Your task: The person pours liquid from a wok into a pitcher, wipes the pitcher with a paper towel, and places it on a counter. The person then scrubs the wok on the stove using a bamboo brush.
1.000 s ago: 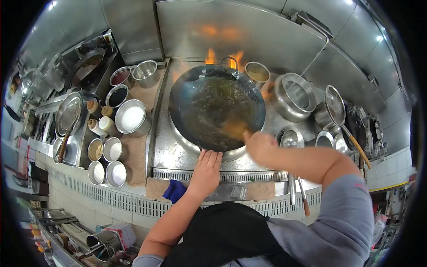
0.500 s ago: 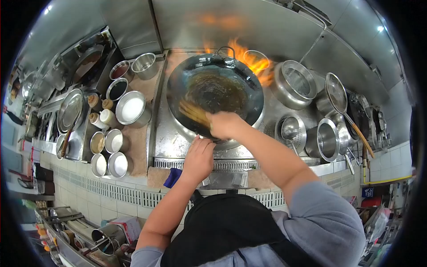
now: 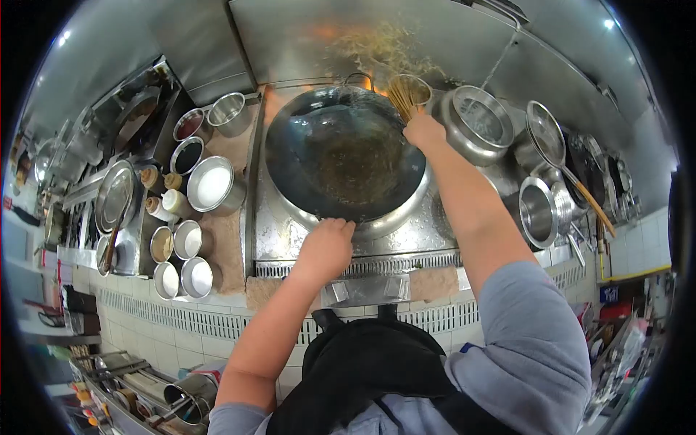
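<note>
A large dark wok (image 3: 304, 174) sits on the stove, with a little brownish liquid in its bottom. My left hand (image 3: 328, 246) is closed on the wok's near rim, its fingertips curled at the edge. Beyond the wok's right side, my right hand (image 3: 424, 132) grips a bamboo wok brush (image 3: 403, 96), bristles pointing up and away. Brownish liquid (image 3: 388, 49) sprays through the air in front of the back wall. A loop handle (image 3: 357, 75) stands at the far rim, and orange flame shows behind the wok.
To the left stand several metal pots of seasonings, including a white-filled pot (image 3: 214, 185), and squeeze bottles (image 3: 174, 202). On the right are a pot with a strainer (image 3: 482, 119), a wooden-handled sieve (image 3: 545, 134) and a steel pot (image 3: 537, 212). Water runs from a faucet (image 3: 516, 27).
My right hand has swung the brush from the wok's near side to its far right, and liquid now flies up behind. The flames look smaller. My left hand stays at the near rim.
</note>
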{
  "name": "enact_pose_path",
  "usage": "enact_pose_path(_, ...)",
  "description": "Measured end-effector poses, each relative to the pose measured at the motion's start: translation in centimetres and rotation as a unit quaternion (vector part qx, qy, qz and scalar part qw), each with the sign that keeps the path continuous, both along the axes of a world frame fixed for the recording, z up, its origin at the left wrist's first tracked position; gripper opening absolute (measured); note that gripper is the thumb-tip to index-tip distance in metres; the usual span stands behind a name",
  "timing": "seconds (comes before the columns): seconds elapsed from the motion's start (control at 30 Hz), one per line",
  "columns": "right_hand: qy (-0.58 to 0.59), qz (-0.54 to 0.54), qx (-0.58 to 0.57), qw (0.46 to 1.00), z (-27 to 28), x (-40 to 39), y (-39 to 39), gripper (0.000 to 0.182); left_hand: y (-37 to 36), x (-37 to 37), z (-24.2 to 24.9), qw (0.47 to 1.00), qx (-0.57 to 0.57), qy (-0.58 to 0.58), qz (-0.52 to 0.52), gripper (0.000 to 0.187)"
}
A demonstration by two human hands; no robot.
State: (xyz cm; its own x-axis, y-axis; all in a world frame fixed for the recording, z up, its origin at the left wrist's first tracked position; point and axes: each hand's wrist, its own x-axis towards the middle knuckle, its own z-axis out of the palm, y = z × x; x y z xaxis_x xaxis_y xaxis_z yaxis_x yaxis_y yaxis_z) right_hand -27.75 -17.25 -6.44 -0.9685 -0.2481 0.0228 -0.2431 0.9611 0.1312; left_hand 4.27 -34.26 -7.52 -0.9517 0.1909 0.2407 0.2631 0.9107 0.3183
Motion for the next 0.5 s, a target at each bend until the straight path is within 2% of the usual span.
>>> enact_pose_path(0.07,-0.043,-0.003,-0.119,0.992,2.5,4.7,1.4,0.062,-1.0,-0.9,0.0,0.999,-0.019,-0.042,-0.023,0.021)
enact_pose_path(0.13,-0.055,0.052,-0.128,0.989,5.2,11.6,3.8,0.064,-1.9,-2.2,0.0,0.995,-0.04,-0.08,-0.041,0.019)
enact_pose_path(0.2,-0.115,0.09,-0.112,0.983,6.6,18.0,6.1,0.066,-2.1,-3.0,0.0,0.993,-0.055,-0.072,-0.075,0.033)
enact_pose_path(0.27,-0.223,0.126,0.038,0.966,7.0,22.5,7.8,0.067,-2.2,-2.4,-0.2,0.991,-0.071,-0.077,-0.082,0.038)
enact_pose_path(0.33,-0.234,0.066,-0.005,0.97,6.9,26.7,8.2,0.067,-2.1,-1.3,0.6,0.989,-0.091,-0.08,-0.089,0.044)
enact_pose_path(0.4,-0.214,0.073,-0.023,0.974,6.3,29.4,9.1,0.068,-1.8,0.6,2.1,0.971,-0.143,-0.157,-0.108,0.046)
enact_pose_path(0.5,-0.191,0.085,-0.063,0.976,5.9,32.5,9.7,0.069,-2.4,2.4,3.9,0.969,-0.166,-0.133,-0.121,0.046)
